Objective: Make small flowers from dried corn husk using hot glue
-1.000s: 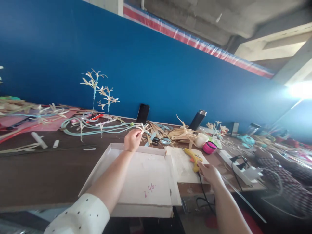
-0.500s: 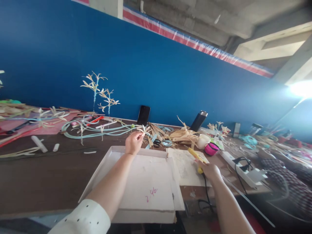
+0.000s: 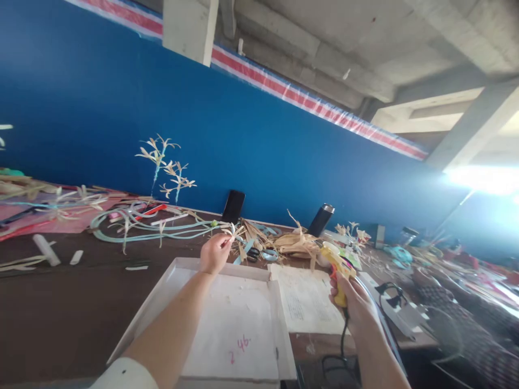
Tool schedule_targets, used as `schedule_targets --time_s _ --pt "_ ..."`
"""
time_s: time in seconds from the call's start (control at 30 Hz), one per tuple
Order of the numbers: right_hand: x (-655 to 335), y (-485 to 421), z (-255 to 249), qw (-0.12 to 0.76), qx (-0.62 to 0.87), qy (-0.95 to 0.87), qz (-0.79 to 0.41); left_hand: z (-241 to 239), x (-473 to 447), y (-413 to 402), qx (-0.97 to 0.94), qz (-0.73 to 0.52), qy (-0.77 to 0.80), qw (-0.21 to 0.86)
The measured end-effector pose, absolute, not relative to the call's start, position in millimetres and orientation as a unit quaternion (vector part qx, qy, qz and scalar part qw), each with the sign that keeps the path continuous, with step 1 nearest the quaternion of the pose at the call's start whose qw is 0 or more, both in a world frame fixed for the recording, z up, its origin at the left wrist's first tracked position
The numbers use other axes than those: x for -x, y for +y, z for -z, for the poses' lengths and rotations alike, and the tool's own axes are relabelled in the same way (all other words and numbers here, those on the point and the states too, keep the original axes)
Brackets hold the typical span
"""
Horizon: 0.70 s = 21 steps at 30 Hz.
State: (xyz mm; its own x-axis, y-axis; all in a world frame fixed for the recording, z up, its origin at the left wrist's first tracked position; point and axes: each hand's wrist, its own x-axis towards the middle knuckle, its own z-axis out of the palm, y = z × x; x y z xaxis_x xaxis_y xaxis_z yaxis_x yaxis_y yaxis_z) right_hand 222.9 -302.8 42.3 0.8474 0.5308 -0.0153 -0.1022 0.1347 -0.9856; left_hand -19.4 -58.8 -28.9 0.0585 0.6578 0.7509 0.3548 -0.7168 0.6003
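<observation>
My left hand [image 3: 213,252] pinches a small pale husk flower [image 3: 232,232] above the far edge of the white tray [image 3: 182,267]. A thin green stem runs left from the flower. My right hand [image 3: 353,299] is closed round the handle of a yellow glue gun [image 3: 336,263], lifted off the table with its nozzle pointing up and left. Its black cord [image 3: 344,340] hangs down from my fist. A white sheet [image 3: 304,300] lies under the gun, to the right of the tray.
Dried husks [image 3: 298,242], scissors [image 3: 253,253] and green tubing [image 3: 133,229] litter the brown table. A black phone [image 3: 233,206] and dark bottle [image 3: 320,219] lean against the blue wall. A power strip [image 3: 395,313] lies at right. Husk stems [image 3: 162,162] stand upright.
My right hand has taken the glue gun off the white sheet and raised it. My left hand stays holding the flower. The camera has tilted upward.
</observation>
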Motion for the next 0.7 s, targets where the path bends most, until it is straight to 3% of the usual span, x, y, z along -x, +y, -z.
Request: schedule_targets --time_s 0.17,0.47,0.7 --pt "-205.6 -299.0 -50.2 0.746 0.588 -0.160 -0.270 29.3 18.4 -59.5 -0.713 -0.594 0.340 0.152" --pt "-194.1 -295.2 -48.8 0.742 0.434 -0.149 -0.489 27.2 15.5 -62.5 -0.717 -0.600 0.312 0.170" --pt "-171.4 -295.1 -54.0 0.726 0.363 -0.160 -0.562 23.5 11.2 -67.3 -0.715 -0.606 0.297 0.185"
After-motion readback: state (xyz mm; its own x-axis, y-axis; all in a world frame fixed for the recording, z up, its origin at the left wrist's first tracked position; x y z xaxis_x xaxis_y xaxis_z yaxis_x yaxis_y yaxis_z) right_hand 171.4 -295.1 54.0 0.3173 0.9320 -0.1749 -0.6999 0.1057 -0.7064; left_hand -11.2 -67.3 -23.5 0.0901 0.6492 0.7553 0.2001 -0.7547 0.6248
